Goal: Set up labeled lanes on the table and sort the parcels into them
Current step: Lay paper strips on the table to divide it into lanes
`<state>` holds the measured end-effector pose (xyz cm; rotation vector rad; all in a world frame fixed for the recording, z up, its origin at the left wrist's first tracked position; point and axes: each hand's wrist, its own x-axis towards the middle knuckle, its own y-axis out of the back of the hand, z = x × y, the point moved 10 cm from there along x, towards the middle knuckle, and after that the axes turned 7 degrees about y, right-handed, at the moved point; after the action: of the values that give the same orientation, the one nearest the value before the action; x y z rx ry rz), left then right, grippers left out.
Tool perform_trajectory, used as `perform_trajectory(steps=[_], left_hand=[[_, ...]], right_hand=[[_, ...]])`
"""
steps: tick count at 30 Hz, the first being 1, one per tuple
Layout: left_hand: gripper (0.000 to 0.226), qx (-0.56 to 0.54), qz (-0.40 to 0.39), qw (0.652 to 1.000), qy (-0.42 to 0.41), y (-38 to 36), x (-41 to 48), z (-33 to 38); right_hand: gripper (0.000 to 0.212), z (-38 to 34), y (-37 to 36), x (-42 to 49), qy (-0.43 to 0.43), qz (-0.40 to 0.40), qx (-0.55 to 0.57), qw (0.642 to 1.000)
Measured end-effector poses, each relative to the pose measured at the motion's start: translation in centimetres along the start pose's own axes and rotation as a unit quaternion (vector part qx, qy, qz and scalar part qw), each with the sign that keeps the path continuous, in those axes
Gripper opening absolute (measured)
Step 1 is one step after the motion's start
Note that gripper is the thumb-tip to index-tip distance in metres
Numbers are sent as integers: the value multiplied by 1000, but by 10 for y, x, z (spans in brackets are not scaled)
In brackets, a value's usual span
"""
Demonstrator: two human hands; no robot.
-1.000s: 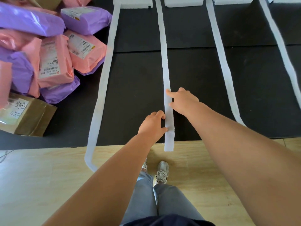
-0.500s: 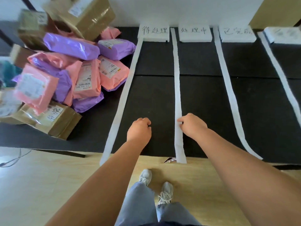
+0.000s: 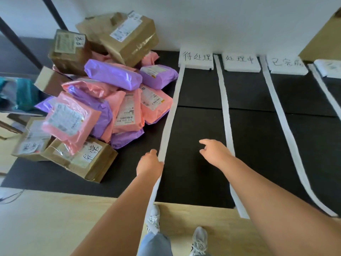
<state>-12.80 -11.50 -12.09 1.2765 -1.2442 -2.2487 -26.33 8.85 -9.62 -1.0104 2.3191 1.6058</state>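
- Running off the right border, the fourth strip (image 3: 324, 87) and the fourth label block (image 3: 330, 68) are cut off, and the writing on that block is too blurred to read.
- The other three label blocks (image 3: 240, 62) sit at the far ends of the lanes against the wall. Their handwritten characters are legible except for the last one on the third block.
- The parcels (image 3: 103, 100) lie heaped on the left part of the black mat (image 3: 199, 122). Brown boxes sit on and under pink and purple bags, so the lower parcels are largely buried, and the heap's left fringe is smeared.
- The left hand (image 3: 149, 163) is closed on the first strip (image 3: 172, 108) near its near end. The back of the hand hides the fingertips, and the strip comes out below the wrist and runs alongside the forearm past the mat's front edge.
- The right hand (image 3: 214, 150) holds nothing. Its fingers are loosely spread above bare mat, just left of the second strip (image 3: 226, 111).
- The second strip and the third strip (image 3: 277, 108) overhang the mat's front edge onto the wooden floor (image 3: 55, 218).
- The lanes between the strips are bare black mat from the blocks to the front edge, and the heap touches the first strip's left side at its far half.
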Motion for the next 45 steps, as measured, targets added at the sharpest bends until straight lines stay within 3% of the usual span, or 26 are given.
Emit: perform_trajectory(steps=[7, 11, 16, 21, 25, 28, 32, 34, 37, 41, 45], left_hand=[[27, -88, -86, 992, -30, -3, 30, 5], [23, -219, -196, 956, 2, -3, 40, 11], [27, -296, -327, 897, 2, 0, 31, 27], [20, -254, -366, 894, -47, 0, 21, 45], [17, -236, -343, 906, -74, 9, 27, 59], [16, -220, -331, 914, -83, 17, 31, 71], [16, -157, -273, 942, -117, 34, 53, 99], [16, -123, -204, 961, -139, 56, 70, 116], [25, -79, -26, 982, -171, 107, 93, 140], [36, 71, 114, 968, -210, 148, 113, 172], [39, 161, 187, 939, -239, 172, 138, 197]], right_hand=[[49, -37, -28, 15, -31, -7, 49, 998], [43, -48, -25, 23, -78, 37, 139, 987], [39, -65, -5, 36, -118, 113, 310, 936], [36, -73, 20, 49, -123, 148, 433, 881], [20, -74, 45, 67, -129, 168, 459, 863], [39, -78, 68, 83, -108, 177, 428, 880], [42, -80, 92, 108, -74, 170, 408, 894], [41, -79, 101, 122, -63, 164, 405, 897], [39, -73, 109, 141, -50, 159, 383, 909], [40, -62, 107, 165, -56, 146, 383, 910], [41, -57, 102, 189, -76, 141, 384, 909]])
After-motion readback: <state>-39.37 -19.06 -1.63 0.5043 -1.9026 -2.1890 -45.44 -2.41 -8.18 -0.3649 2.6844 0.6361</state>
